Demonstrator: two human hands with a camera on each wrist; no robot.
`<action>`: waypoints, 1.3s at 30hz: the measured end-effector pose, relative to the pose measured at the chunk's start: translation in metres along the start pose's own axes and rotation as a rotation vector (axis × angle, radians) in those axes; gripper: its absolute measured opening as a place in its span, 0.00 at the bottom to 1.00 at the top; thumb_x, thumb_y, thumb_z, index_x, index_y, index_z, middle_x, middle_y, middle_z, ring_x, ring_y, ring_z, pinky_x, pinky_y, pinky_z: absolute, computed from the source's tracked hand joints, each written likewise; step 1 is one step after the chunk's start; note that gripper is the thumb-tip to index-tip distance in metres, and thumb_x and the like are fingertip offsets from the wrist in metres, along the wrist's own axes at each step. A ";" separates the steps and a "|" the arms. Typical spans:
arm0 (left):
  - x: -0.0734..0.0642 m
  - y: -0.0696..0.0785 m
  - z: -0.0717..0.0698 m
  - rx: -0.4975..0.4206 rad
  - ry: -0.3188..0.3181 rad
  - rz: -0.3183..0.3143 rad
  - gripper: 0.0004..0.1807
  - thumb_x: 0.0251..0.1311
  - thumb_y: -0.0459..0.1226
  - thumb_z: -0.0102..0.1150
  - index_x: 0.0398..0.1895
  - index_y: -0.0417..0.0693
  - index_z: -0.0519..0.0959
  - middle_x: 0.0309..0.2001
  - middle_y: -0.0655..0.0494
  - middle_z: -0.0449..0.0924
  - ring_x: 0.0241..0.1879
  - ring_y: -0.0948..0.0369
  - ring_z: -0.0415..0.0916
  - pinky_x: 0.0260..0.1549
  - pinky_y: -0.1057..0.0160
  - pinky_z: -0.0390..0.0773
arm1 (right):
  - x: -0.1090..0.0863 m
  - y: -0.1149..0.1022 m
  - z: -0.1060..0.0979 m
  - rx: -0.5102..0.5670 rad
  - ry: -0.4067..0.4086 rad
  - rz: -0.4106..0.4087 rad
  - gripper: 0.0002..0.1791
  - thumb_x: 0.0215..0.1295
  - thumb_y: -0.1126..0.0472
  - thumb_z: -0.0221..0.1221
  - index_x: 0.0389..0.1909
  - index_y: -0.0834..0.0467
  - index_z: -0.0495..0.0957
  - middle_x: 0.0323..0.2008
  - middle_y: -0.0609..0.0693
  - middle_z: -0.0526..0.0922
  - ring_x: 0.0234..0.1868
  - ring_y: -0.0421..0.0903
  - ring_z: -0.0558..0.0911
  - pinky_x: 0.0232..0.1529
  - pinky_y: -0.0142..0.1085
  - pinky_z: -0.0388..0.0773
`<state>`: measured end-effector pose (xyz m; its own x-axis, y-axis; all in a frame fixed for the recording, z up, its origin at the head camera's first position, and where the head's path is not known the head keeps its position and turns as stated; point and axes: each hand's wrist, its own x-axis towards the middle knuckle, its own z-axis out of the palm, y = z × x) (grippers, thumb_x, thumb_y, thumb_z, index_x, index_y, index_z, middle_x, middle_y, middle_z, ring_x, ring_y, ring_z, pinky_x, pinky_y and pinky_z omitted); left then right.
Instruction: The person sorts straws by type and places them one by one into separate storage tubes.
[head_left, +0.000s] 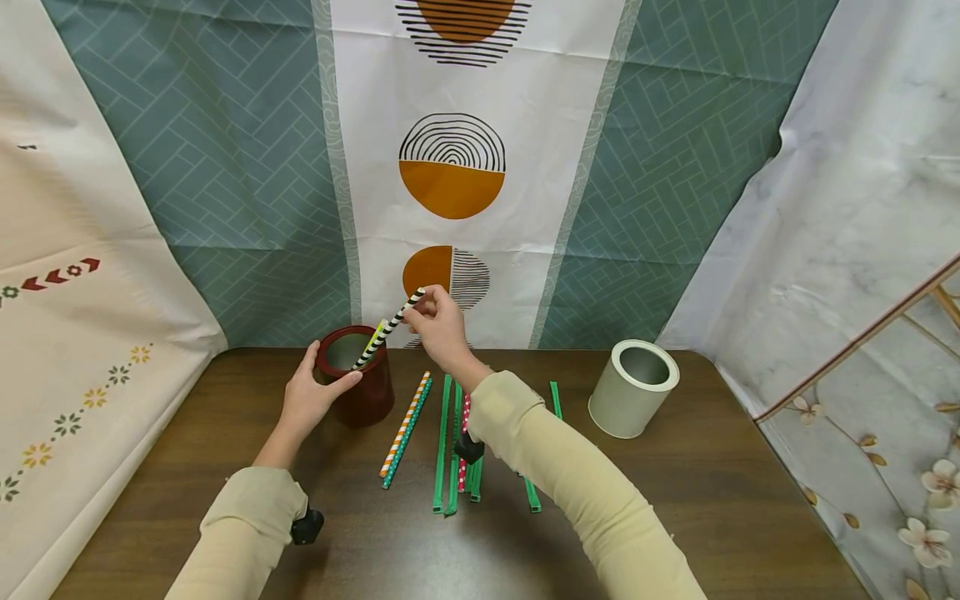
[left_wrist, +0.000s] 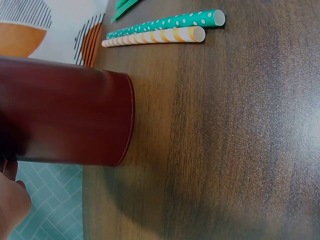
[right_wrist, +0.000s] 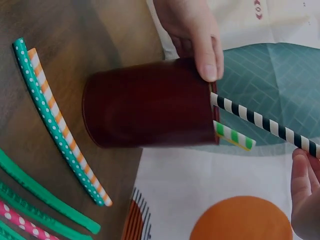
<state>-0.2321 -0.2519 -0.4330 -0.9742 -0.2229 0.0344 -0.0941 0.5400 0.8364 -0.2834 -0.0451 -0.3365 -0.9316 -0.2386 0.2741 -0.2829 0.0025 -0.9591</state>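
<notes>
My left hand (head_left: pixel 309 396) holds the dark red can (head_left: pixel 366 400) at its rim, the thumb over the near edge and the fingers round the left side. A black-and-white striped paper straw (head_left: pixel 390 327) is pinched near its upper end by my right hand (head_left: pixel 441 329). It slants down to the left, with its lower end at the can's mouth. Out of the same can sticks a green-and-white striped straw (right_wrist: pixel 235 136), leaning on the rim. In the left wrist view the can's lower wall (left_wrist: pixel 75 115) fills the left side, beside part of my left hand (left_wrist: pixel 11 202).
An orange-striped straw (head_left: pixel 405 425) and a teal dotted straw (head_left: pixel 408 433) lie side by side right of the can. Several green strips (head_left: pixel 441 450) and a pink dotted straw (head_left: pixel 462 477) lie under my right forearm. A cream can (head_left: pixel 617 400) stands upright at the right.
</notes>
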 end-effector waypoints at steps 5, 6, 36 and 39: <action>0.000 0.000 0.000 0.005 0.000 0.003 0.55 0.46 0.58 0.59 0.69 0.50 0.37 0.70 0.47 0.40 0.67 0.45 0.42 0.58 0.38 0.52 | -0.010 -0.008 0.008 -0.021 -0.016 0.005 0.10 0.57 0.72 0.52 0.40 0.68 0.67 0.34 0.68 0.79 0.23 0.43 0.76 0.28 0.29 0.74; 0.000 0.000 0.000 0.006 0.000 0.003 0.55 0.46 0.58 0.59 0.69 0.50 0.37 0.69 0.47 0.40 0.67 0.45 0.43 0.58 0.38 0.52 | -0.011 -0.008 0.010 -0.022 -0.017 0.006 0.10 0.57 0.72 0.52 0.40 0.69 0.67 0.34 0.69 0.78 0.24 0.48 0.77 0.28 0.28 0.73; 0.001 -0.001 0.000 0.006 0.001 0.008 0.55 0.46 0.58 0.58 0.69 0.50 0.37 0.69 0.45 0.42 0.66 0.44 0.44 0.58 0.39 0.53 | -0.013 0.054 0.046 -0.265 0.005 0.038 0.09 0.56 0.63 0.56 0.39 0.59 0.73 0.32 0.53 0.83 0.32 0.42 0.81 0.32 0.25 0.75; 0.001 -0.001 0.000 0.003 0.000 0.008 0.55 0.46 0.58 0.58 0.69 0.50 0.36 0.69 0.45 0.42 0.67 0.44 0.44 0.58 0.39 0.53 | -0.014 0.056 0.045 -0.251 0.000 0.045 0.09 0.56 0.63 0.57 0.39 0.59 0.73 0.34 0.53 0.83 0.33 0.42 0.81 0.32 0.25 0.75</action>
<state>-0.2331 -0.2526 -0.4341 -0.9750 -0.2182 0.0411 -0.0867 0.5444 0.8343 -0.2761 -0.0851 -0.3973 -0.9445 -0.2333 0.2314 -0.2889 0.2541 -0.9230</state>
